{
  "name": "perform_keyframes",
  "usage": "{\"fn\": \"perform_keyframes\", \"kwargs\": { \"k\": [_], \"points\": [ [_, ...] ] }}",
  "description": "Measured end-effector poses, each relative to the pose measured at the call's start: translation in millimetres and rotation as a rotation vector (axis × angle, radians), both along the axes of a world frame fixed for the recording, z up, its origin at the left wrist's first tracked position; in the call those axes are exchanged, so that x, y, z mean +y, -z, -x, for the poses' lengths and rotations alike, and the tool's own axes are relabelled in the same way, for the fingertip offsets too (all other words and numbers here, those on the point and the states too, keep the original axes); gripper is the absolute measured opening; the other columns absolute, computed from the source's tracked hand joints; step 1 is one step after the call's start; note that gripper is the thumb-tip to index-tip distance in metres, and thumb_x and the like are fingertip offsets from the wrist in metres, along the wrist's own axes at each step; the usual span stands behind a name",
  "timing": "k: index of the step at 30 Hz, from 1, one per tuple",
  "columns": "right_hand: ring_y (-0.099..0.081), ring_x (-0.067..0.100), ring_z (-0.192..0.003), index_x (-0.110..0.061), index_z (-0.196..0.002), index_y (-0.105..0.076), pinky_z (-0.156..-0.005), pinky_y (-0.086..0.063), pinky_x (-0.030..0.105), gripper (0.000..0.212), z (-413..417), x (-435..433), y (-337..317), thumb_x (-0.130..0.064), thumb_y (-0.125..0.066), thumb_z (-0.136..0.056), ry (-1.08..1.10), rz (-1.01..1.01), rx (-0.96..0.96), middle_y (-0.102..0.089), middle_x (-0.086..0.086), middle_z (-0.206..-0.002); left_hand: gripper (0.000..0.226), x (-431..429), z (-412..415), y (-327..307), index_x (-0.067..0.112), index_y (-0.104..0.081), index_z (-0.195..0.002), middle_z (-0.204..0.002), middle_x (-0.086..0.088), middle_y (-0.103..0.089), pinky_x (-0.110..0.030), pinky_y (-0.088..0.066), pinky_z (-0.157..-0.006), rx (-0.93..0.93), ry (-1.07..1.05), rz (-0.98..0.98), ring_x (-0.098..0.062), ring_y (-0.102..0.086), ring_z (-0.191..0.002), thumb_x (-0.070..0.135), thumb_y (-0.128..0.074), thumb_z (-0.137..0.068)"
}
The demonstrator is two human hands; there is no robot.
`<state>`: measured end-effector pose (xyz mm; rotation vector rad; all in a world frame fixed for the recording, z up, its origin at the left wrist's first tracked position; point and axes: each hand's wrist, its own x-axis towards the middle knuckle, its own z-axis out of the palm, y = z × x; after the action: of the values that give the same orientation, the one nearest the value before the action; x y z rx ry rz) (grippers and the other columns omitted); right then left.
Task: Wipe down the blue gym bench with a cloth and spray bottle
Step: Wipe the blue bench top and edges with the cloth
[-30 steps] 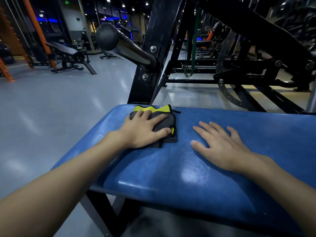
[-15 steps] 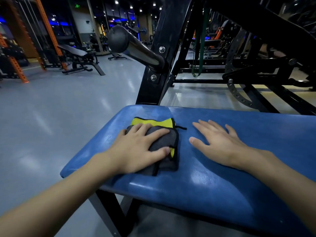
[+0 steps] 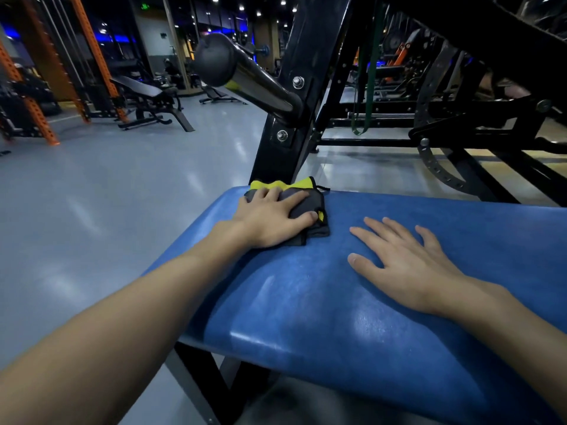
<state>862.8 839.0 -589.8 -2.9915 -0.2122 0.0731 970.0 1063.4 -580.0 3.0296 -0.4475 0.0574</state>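
The left grip point(image 3: 270, 222) lies flat on a grey and yellow cloth point(image 3: 319, 199), fingers spread, pressing it on the far edge of the blue bench point(image 3: 306, 302). The right grip point(image 3: 405, 265) rests palm down with straight fingers on the padding nearby, not touching the cloth. Behind the bench stands a black frame point(image 3: 294, 118) with a shiny bar point(image 3: 251, 81)

It's dim in here: small ceiling spots point(image 3: 241, 8) at 12 o'clock and a blue glow point(image 3: 116, 38) at 10 o'clock give most of the light. Pale glare streaks the grey floor point(image 3: 92, 210) and the blue bench point(image 3: 365, 326). Machines point(image 3: 491, 41) at 2 o'clock sink into shadow. Orange posts point(image 3: 92, 53) at 11 o'clock lean, bowed by the wide lens.
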Motion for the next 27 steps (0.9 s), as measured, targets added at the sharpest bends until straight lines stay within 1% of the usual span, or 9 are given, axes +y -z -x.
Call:
{"fn": "perform_keyframes", "kwargs": {
  "k": [4, 8, 11, 13, 16, 19, 22, 24, 27],
  "points": [
    [0.008, 0.008, -0.152, -0.043, -0.156, -0.010, -0.122, 0.004, 0.049, 0.071, 1.0, 0.3, -1.0, -0.070, -0.012, -0.090, 0.009, 0.000, 0.009, 0.001, -0.015, -0.166, 0.083, 24.6, 72.6, 1.1, 0.056, -0.016, -0.150, -0.160, -0.001, -0.026, -0.056, -0.019, -0.116, -0.011, 0.057, -0.019, -0.025, -0.017, -0.148, 0.086, -0.003, -0.074],
    [0.005, 0.008, -0.152, -0.041, -0.156, -0.015, -0.122, 0.003, 0.050, 0.068, 6.1, 2.7, -5.9, -0.067, -0.018, -0.093, 0.017, -0.013, 0.022, -0.004, -0.014, -0.166, 0.082, 46.9, 148.6, 6.6, 0.055, -0.005, -0.152, -0.162, 0.001, -0.021, -0.052, -0.014, -0.119, -0.066, 0.062, -0.076, -0.022, -0.010, -0.150, 0.082, 0.003, -0.075],
    [-0.002, 0.009, -0.152, -0.036, -0.153, -0.027, -0.122, 0.002, 0.051, 0.062, 7.1, 8.8, -12.3, -0.060, -0.030, -0.096, 0.013, -0.032, -0.027, -0.015, -0.013, -0.164, 0.080, 50.7, 164.0, 9.2, 0.056, -0.003, -0.152, -0.162, 0.004, -0.021, -0.050, -0.013, -0.119, -0.082, 0.051, -0.064, -0.021, -0.009, -0.151, 0.081, 0.004, -0.076],
    [-0.006, 0.006, -0.151, -0.035, -0.153, -0.028, -0.123, 0.001, 0.047, 0.061, 6.3, 15.9, -15.1, -0.058, -0.034, -0.096, -0.015, -0.089, -0.065, -0.019, -0.014, -0.163, 0.080, 48.1, 153.8, 6.7, 0.056, -0.006, -0.151, -0.159, 0.005, -0.024, -0.050, -0.014, -0.119, -0.072, 0.043, -0.033, -0.020, -0.012, -0.149, 0.081, 0.003, -0.076],
    [-0.003, 0.005, -0.151, -0.035, -0.156, -0.017, -0.123, 0.001, 0.045, 0.068, 3.1, 24.2, -13.8, -0.060, -0.031, -0.095, -0.024, -0.138, -0.014, -0.014, -0.014, -0.165, 0.080, 41.7, 120.4, 3.3, 0.056, -0.013, -0.149, -0.155, 0.007, -0.028, -0.051, -0.018, -0.117, -0.044, 0.052, -0.012, -0.020, -0.018, -0.146, 0.082, 0.000, -0.074],
    [0.008, 0.006, -0.152, -0.038, -0.158, -0.006, -0.123, 0.005, 0.045, 0.073, -1.1, 26.9, -5.1, -0.066, -0.019, -0.091, -0.029, -0.041, 0.028, -0.001, -0.014, -0.166, 0.082, 34.5, 69.6, 3.1, 0.057, -0.022, -0.147, -0.153, 0.006, -0.035, -0.053, -0.022, -0.116, -0.036, 0.046, 0.032, -0.021, -0.025, -0.145, 0.083, -0.003, -0.072],
    [0.013, 0.006, -0.151, -0.042, -0.157, -0.007, -0.122, 0.007, 0.045, 0.072, -3.7, 28.1, -1.6, -0.067, -0.011, -0.089, -0.030, -0.008, 0.016, 0.005, -0.014, -0.166, 0.078, 26.5, 12.1, 2.9, 0.058, -0.028, -0.144, -0.154, 0.003, -0.038, -0.053, -0.022, -0.116, -0.044, 0.009, 0.054, -0.025, -0.029, -0.145, 0.083, -0.009, -0.073],
    [0.014, 0.006, -0.151, -0.042, -0.156, -0.007, -0.122, 0.007, 0.045, 0.074, -4.4, 27.9, -0.1, -0.067, -0.008, -0.087, -0.031, 0.005, 0.006, 0.006, -0.014, -0.166, 0.071, 19.1, -20.2, 1.0, 0.057, -0.030, -0.144, -0.155, 0.001, -0.038, -0.054, -0.022, -0.115, -0.033, -0.036, 0.067, -0.028, -0.029, -0.145, 0.081, -0.015, -0.078],
    [0.014, 0.005, -0.150, -0.043, -0.156, -0.006, -0.122, 0.007, 0.045, 0.075, -4.5, 27.4, 0.9, -0.067, -0.006, -0.085, -0.023, 0.008, 0.001, 0.007, -0.015, -0.166, 0.066, 9.6, -44.5, -1.5, 0.055, -0.030, -0.145, -0.154, -0.004, -0.038, -0.055, -0.023, -0.113, -0.026, -0.101, 0.063, -0.030, -0.028, -0.144, 0.079, -0.019, -0.085]
  ]
}}
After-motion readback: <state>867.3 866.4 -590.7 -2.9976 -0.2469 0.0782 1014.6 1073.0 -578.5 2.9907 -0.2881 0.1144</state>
